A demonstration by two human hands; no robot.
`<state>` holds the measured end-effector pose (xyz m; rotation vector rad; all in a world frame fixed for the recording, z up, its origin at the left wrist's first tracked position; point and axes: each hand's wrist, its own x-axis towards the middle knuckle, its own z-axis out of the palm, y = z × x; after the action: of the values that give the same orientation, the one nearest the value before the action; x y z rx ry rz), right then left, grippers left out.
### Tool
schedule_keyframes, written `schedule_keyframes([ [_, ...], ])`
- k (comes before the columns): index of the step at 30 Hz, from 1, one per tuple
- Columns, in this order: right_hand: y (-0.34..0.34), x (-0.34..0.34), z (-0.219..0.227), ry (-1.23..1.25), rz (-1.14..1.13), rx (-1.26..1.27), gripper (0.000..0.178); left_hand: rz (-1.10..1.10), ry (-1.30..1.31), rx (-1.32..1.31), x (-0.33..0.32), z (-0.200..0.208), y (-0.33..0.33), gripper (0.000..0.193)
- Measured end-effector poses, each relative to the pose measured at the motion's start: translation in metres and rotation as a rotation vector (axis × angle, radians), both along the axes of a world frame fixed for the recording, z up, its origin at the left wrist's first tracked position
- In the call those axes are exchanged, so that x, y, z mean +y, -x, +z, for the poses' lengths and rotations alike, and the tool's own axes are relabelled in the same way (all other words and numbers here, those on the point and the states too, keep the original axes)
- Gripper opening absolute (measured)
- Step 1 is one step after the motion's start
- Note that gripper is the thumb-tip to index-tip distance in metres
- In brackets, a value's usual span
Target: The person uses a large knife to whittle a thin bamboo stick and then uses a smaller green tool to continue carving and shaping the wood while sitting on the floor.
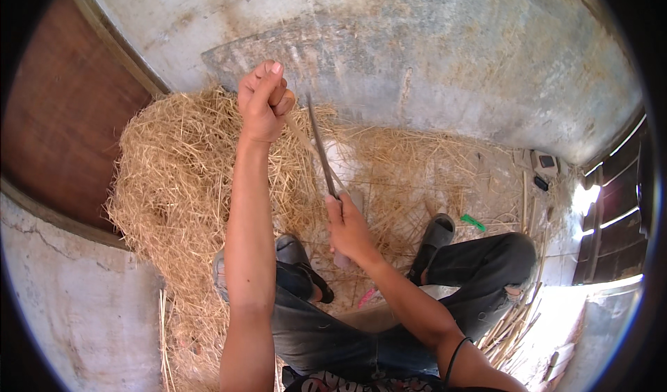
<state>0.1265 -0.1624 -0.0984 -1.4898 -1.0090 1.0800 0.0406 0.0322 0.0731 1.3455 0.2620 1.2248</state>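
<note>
My left hand [264, 102] is raised in front of the straw pile, its fingers closed around one end of a pale, thin strip [303, 136], which looks like split bamboo or wood. From there the strip slants down towards my right hand [351, 231]. That hand is wrapped around the handle of a knife, with the handle's butt [340, 259] showing below the fingers. Its long, narrow dark blade [320, 145] points up and away, alongside the strip. Whether the blade touches the strip I cannot tell. My right fingers partly hide the strip's lower end.
A large heap of straw [177, 159] lies at the left against the wall, with loose straw over the floor. Sandalled feet [438, 232] stand apart below my hands. A green object [472, 222], a pink object [367, 297] and a small black object [540, 182] lie around.
</note>
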Motion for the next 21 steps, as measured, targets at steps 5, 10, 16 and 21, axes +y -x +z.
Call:
schedule_keyframes([
  [5,0.007,0.001,-0.009,-0.088,0.018,-0.153,0.039,-0.052,-0.020,0.003,0.002,-0.002,0.005,0.036],
  [10,-0.028,-0.025,-0.167,0.205,0.116,-0.356,0.048,-0.025,-0.009,-0.029,0.000,-0.003,0.018,0.037],
  [16,-0.046,-0.076,-0.272,0.336,-0.047,-0.444,0.056,0.163,-0.012,-0.105,-0.005,-0.009,0.016,0.043],
  [21,-0.078,-0.047,-0.241,0.372,-0.228,-0.404,0.054,0.439,-0.028,-0.131,-0.005,-0.012,0.033,0.047],
])
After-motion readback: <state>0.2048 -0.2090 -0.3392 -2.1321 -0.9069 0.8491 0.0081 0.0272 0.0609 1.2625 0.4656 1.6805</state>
